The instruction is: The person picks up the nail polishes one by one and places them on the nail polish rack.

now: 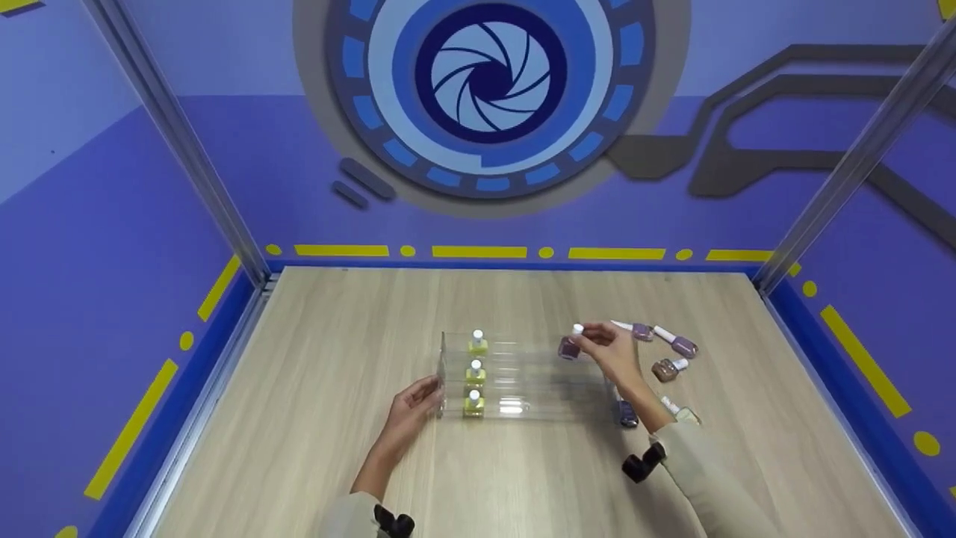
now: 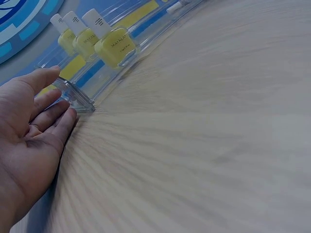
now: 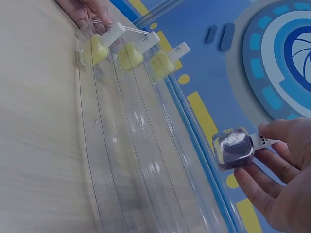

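Note:
A clear tiered display rack (image 1: 538, 407) stands on the table. Three yellow nail polish bottles with white caps stand one behind another at its left end, the front one (image 2: 115, 47) nearest the table's front. Beside that end, my left hand (image 1: 414, 402) touches the clear end panel (image 2: 75, 94), its fingers loosely extended. My right hand (image 1: 612, 355) pinches the white cap of a dark purple nail polish bottle (image 3: 234, 148) between thumb and fingers. This bottle is held above the back right part of the rack, tilted, its glass body toward the left.
To the right of the rack lie loose polish bottles: a mauve one (image 1: 642, 332), a purple one (image 1: 683, 345), a brown one (image 1: 665, 370) and a pale one (image 1: 687, 415) partly behind the right forearm. A dark bottle (image 1: 627, 414) is by the rack's front right corner.

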Demonstrator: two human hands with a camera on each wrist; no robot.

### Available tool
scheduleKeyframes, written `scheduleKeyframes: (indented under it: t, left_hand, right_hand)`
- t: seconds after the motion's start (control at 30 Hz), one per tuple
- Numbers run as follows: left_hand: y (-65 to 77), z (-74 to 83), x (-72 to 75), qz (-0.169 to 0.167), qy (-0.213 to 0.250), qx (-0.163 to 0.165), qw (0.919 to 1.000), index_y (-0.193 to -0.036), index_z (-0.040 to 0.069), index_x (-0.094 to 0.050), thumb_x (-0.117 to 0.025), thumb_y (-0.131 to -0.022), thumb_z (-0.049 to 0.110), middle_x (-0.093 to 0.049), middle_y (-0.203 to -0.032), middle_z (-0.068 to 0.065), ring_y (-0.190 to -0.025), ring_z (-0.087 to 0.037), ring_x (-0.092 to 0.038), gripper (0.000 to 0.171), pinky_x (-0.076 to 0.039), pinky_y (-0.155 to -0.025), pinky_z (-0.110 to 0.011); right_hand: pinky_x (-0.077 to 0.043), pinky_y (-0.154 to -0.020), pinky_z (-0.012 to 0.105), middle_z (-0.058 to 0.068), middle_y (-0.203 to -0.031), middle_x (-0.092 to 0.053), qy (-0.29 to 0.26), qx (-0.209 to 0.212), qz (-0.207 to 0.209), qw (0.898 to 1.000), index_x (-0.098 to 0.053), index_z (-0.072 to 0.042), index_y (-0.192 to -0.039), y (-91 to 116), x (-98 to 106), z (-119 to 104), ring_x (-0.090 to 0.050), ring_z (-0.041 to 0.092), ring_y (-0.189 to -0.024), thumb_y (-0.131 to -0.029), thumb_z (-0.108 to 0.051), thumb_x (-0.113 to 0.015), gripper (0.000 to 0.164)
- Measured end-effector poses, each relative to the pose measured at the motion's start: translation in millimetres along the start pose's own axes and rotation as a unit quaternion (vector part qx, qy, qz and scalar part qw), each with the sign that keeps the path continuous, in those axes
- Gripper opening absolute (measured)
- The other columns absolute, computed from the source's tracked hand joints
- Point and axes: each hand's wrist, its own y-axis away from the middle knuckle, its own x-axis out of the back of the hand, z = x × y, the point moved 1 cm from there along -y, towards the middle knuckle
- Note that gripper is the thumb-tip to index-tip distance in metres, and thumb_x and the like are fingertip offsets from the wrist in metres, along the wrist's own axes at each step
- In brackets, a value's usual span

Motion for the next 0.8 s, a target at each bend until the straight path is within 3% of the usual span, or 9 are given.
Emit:
scheduleKeyframes:
  t: [0.27, 0.43, 0.57, 0.7, 0.8]
  left_hand:
    - [5.6, 0.0, 1.7, -0.009, 0.011, -0.006, 0.9999, -0.149, 0.002, -0.048, -0.062, -0.103, 0.027, -0.047, -0.156, -0.019, -0.149, -0.033, -0.042, 0.054, -0.043, -0.122, -0.035]
    - [4.0, -0.3, 2.3, -0.004, 0.004, -0.008, 1.0000, -0.148, 0.003, -0.049, -0.064, -0.102, 0.030, -0.049, -0.155, -0.018, -0.147, -0.032, -0.045, 0.055, -0.045, -0.120, -0.035]
    - [3.3, -0.3, 1.0, -0.004, 0.002, -0.009, 0.9999, -0.148, 0.003, -0.049, -0.065, -0.102, 0.032, -0.050, -0.154, -0.019, -0.146, -0.032, -0.046, 0.057, -0.046, -0.119, -0.034]
    - [3.2, 0.0, 0.8, -0.008, 0.005, -0.012, 0.9999, -0.149, 0.002, -0.048, -0.065, -0.102, 0.032, -0.049, -0.155, -0.019, -0.147, -0.032, -0.045, 0.058, -0.045, -0.120, -0.034]
    - [3.0, 0.1, 0.9, -0.009, 0.008, -0.015, 0.9998, -0.149, 0.002, -0.048, -0.064, -0.102, 0.030, -0.048, -0.156, -0.020, -0.147, -0.033, -0.044, 0.057, -0.045, -0.120, -0.033]
  right_hand:
    - [-0.056, -0.067, 0.012, 0.016, -0.093, -0.078, -0.015, 0.007, 0.001, 1.000, -0.073, 0.007, -0.104, 0, -23, -1, -0.068, 0.004, -0.076, -0.084, 0.000, -0.081, 0.022]
    - [-0.053, -0.065, 0.012, 0.012, -0.092, -0.079, 0.022, 0.011, 0.009, 1.000, -0.075, 0.001, -0.101, -5, -35, 6, -0.069, 0.005, -0.077, -0.083, -0.005, -0.083, 0.020]
    - [-0.053, -0.065, 0.012, 0.018, -0.095, -0.078, 0.029, 0.019, -0.002, 0.999, -0.075, 0.001, -0.100, -5, -43, 7, -0.069, 0.007, -0.077, -0.083, -0.003, -0.082, 0.019]
    - [-0.054, -0.067, 0.010, 0.026, -0.098, -0.075, -0.010, 0.032, -0.028, 0.999, -0.072, 0.009, -0.102, -5, -51, 9, -0.072, 0.017, -0.083, -0.083, 0.005, -0.079, 0.021]
    - [-0.055, -0.070, 0.010, 0.028, -0.099, -0.075, -0.009, 0.052, -0.042, 0.998, -0.072, 0.010, -0.101, -6, -54, 10, -0.074, 0.028, -0.088, -0.083, 0.006, -0.079, 0.021]
